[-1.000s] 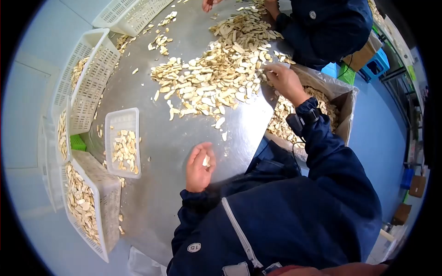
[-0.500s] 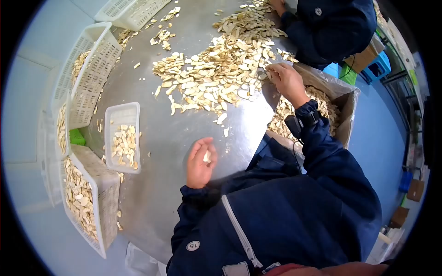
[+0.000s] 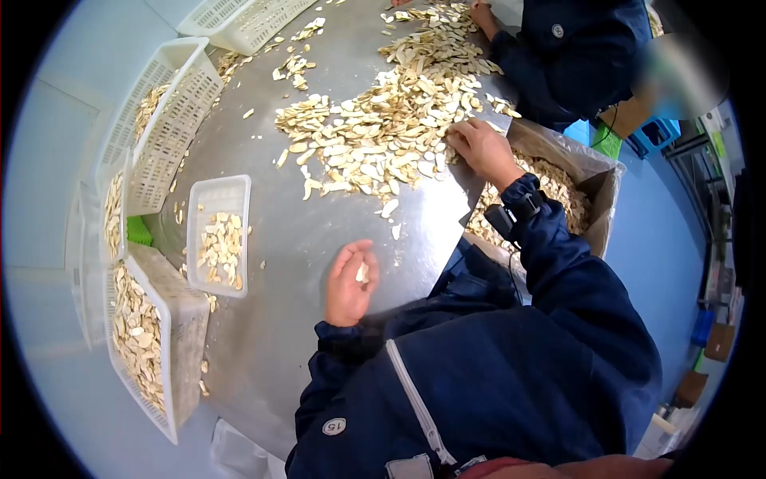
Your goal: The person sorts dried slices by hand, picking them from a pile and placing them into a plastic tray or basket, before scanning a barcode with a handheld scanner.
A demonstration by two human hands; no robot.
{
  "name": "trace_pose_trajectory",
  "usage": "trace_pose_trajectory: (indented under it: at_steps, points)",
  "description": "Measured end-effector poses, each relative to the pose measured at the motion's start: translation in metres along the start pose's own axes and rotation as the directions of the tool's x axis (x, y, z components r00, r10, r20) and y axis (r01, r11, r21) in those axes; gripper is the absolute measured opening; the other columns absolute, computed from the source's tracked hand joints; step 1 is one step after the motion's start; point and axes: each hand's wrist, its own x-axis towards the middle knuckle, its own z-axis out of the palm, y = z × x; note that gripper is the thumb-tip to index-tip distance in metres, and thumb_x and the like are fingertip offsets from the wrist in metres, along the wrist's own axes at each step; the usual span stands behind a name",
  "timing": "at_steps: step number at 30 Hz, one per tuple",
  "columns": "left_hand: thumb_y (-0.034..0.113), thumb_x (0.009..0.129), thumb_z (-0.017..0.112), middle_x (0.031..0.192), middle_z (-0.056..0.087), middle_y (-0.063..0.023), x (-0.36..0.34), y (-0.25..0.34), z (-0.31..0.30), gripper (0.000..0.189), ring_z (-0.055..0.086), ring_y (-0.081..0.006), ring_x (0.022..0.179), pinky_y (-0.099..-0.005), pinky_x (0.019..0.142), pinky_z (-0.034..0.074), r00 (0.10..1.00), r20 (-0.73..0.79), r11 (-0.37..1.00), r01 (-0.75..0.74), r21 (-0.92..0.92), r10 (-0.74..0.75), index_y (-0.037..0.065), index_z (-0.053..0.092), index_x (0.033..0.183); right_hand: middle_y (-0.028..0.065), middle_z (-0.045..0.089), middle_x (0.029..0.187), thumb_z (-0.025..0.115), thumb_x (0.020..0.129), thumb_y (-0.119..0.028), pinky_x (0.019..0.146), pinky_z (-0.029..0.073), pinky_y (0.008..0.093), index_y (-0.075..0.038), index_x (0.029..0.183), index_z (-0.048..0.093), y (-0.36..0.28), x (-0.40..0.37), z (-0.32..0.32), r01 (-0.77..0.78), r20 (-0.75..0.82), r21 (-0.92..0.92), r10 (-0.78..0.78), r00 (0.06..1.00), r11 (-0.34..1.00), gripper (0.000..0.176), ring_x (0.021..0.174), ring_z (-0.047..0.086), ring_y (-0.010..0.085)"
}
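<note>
A broad pile of pale, thin dried slices (image 3: 375,136) with tan edges spreads over the metal table (image 3: 295,215). My right hand (image 3: 484,152) is at the pile's right edge, its fingers bent down onto the slices; whatever is under the fingertips is hidden. Nearer my body, my left hand (image 3: 349,283) rests palm up above the table, fingers curled around a small pale dried slice (image 3: 363,273). To its left lies a shallow clear plastic tray (image 3: 246,239) with a loose layer of slices in it.
White perforated baskets (image 3: 179,120) holding slices line the left side. A lined cardboard box (image 3: 610,191) full of slices stands by my right forearm. Another person's dark sleeve (image 3: 527,72) and hand (image 3: 482,16) are across the pile. Blue floor (image 3: 662,231) lies right.
My right hand has moved slightly left and down, onto the slices at the pile's edge. My left hand keeps its curled pose with the slice. The view has shifted slightly.
</note>
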Motion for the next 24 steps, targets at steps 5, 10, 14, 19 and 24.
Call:
trace_pose_trajectory:
  at_steps: [5,10,14,19,24]
  points:
    - [0.017,0.110,0.048,0.092,0.061,-0.0017,0.002,0.000,0.000,0.027,0.054,-0.0100,0.071,-0.0244,0.059,0.041,1.000,0.001,0.999,0.018,0.046,-0.019,0.001,0.059,0.129,0.0082,0.068,0.108,0.062,0.101,-0.026,0.087,0.056,0.0438,-0.012,0.107,0.072,0.019,0.004,0.010,0.096,-0.095,-0.113,-0.107,0.990,0.989,0.019,0.110,0.064,0.0318]
    - [0.015,0.110,0.046,0.091,0.061,-0.0029,0.002,-0.001,-0.002,0.027,0.055,-0.0105,0.071,-0.0251,0.059,0.042,1.000,0.021,0.999,0.003,0.055,-0.005,0.000,0.059,0.128,0.0170,0.068,0.115,0.063,0.099,-0.018,0.094,0.052,0.0469,-0.006,0.113,0.072,0.022,0.008,-0.004,0.162,0.081,0.066,-0.168,0.983,0.984,0.021,0.110,0.062,0.0409]
    - [0.014,0.109,0.050,0.092,0.060,-0.0034,0.003,0.001,0.001,0.025,0.054,-0.0112,0.074,-0.0253,0.059,0.039,1.000,0.009,1.000,0.021,0.009,-0.021,0.000,0.062,0.126,0.0150,0.070,0.111,0.063,0.099,-0.019,0.092,0.052,0.0467,-0.007,0.113,0.072,0.013,0.008,-0.009,0.179,0.104,-0.039,-0.174,0.979,0.983,0.020,0.109,0.064,0.0389]
    - [0.018,0.110,0.049,0.093,0.061,-0.0033,0.015,0.006,0.008,0.027,0.054,-0.0104,0.072,-0.0251,0.058,0.039,0.999,0.047,0.998,-0.017,-0.065,0.021,0.001,0.063,0.127,0.0164,0.071,0.097,0.061,0.101,-0.022,0.084,0.053,0.0494,-0.010,0.112,0.072,0.009,0.020,0.001,0.159,0.002,-0.208,-0.163,0.987,0.965,0.020,0.097,0.067,0.0393]
    - [0.033,0.112,0.047,0.098,0.065,-0.0048,0.030,0.019,0.014,0.040,0.060,-0.0119,0.076,-0.0250,0.059,0.042,0.996,0.087,0.980,-0.005,-0.197,0.023,0.002,0.062,0.133,0.0200,0.075,0.103,0.063,0.103,-0.027,0.085,0.056,0.0401,-0.005,0.121,0.071,-0.068,0.041,-0.017,0.065,0.331,0.288,-0.163,0.929,0.955,0.030,0.093,0.073,0.0335]
